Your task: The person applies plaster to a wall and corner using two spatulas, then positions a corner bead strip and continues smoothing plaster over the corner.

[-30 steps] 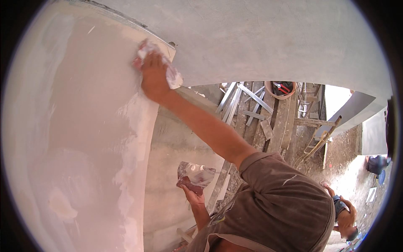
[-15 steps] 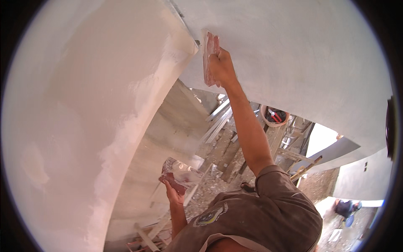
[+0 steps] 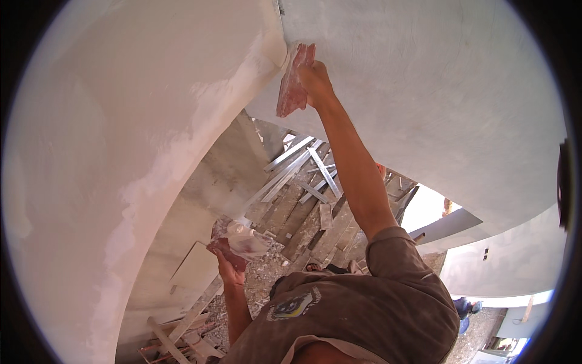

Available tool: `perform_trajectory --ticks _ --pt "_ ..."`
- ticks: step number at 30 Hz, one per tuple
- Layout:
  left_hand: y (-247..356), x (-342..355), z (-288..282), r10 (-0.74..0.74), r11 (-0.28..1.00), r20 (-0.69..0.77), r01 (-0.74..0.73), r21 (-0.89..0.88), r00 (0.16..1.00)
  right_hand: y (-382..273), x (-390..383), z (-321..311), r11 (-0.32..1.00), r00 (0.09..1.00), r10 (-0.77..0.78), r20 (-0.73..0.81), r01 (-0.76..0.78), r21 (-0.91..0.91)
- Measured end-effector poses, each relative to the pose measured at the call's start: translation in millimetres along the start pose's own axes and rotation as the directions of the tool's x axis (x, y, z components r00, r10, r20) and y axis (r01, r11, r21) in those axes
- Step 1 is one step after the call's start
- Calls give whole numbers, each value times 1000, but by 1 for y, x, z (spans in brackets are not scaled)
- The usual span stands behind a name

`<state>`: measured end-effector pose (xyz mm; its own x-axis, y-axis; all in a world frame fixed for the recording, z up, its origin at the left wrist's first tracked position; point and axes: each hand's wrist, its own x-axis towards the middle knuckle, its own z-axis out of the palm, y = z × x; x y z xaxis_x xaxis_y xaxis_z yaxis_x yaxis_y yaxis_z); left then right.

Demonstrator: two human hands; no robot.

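Observation:
My right hand reaches far up, closed on a wide reddish plastering spatula smeared with white. The spatula leans slantwise against the pale grey wall surface, beside the corner where that surface meets the curved white panel. Lower down on the left, my left hand grips a second reddish spatula. A heap of wet white plaster lies on its blade. The fingers behind that blade are partly hidden.
Far below lie wooden planks with several silver metal profiles and debris. Timber pieces stand at the lower left. Another person is at the far lower right, small in view. My right arm crosses the middle.
The right-hand spatula has tilted, its lower end swinging left toward the curved panel's edge. My left hand sits slightly lower and further left. The view has turned; the bucket is now mostly behind my arm.

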<state>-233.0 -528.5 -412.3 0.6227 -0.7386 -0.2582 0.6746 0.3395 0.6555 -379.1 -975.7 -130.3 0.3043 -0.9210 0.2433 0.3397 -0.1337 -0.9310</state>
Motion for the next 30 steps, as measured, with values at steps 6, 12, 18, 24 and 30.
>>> perform_trajectory --ticks 6,12,18,24,30 --pt "-7 11 -1 -7 999 -195 0 -33 981 -11 4 6 1000 997 10 -75 -12 -28" --pt "-19 34 -98 33 995 265 -6 -101 964 -17 23 13 998 998 -56 -35 55 -28" --pt "-26 32 -39 5 993 -172 -24 -112 985 -43 25 14 983 985 -171 -35 168 -72" --pt "-21 42 -88 13 999 -24 -14 -35 1000 -73 39 13 959 957 -280 80 283 -24" --pt "-25 37 -71 20 1000 -59 -21 -20 998 -16 16 -31 968 981 -191 -37 181 -175"
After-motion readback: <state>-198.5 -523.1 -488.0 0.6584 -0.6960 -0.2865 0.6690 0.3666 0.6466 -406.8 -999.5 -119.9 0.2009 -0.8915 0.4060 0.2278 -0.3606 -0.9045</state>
